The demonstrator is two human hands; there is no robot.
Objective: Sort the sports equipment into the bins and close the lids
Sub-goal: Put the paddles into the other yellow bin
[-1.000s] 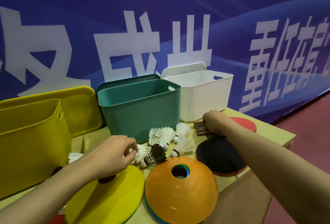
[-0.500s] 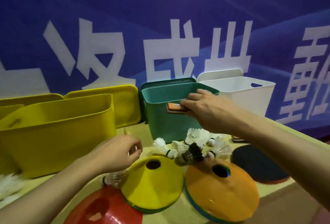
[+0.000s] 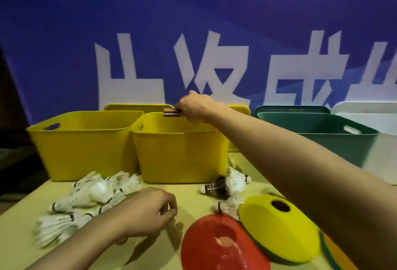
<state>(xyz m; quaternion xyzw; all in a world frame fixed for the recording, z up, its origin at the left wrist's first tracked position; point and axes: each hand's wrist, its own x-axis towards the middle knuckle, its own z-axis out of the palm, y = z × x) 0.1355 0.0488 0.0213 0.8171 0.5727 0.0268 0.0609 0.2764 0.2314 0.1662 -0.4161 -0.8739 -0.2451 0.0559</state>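
My right hand (image 3: pixel 196 107) grips a table tennis paddle by its handle (image 3: pixel 171 112) over the back of the second yellow bin (image 3: pixel 180 151); only the handle end shows. My left hand (image 3: pixel 148 211) hovers low over the table with fingers loosely curled, and I cannot see anything in it. White shuttlecocks (image 3: pixel 86 198) lie in a heap to its left. A black shuttlecock (image 3: pixel 214 188) and more white ones (image 3: pixel 236 179) lie in front of the bin.
Another yellow bin (image 3: pixel 83 145) stands on the left, a green bin (image 3: pixel 318 132) and a white bin (image 3: pixel 378 119) on the right, with lids propped behind them. A red cone (image 3: pixel 221 246), a yellow cone stack (image 3: pixel 279 226) and an orange cone edge (image 3: pixel 335 252) sit near the table's front.
My right hand carried the paddle leftward from the green bin to above the second yellow bin. The view swung left. My left hand stays low over the table.
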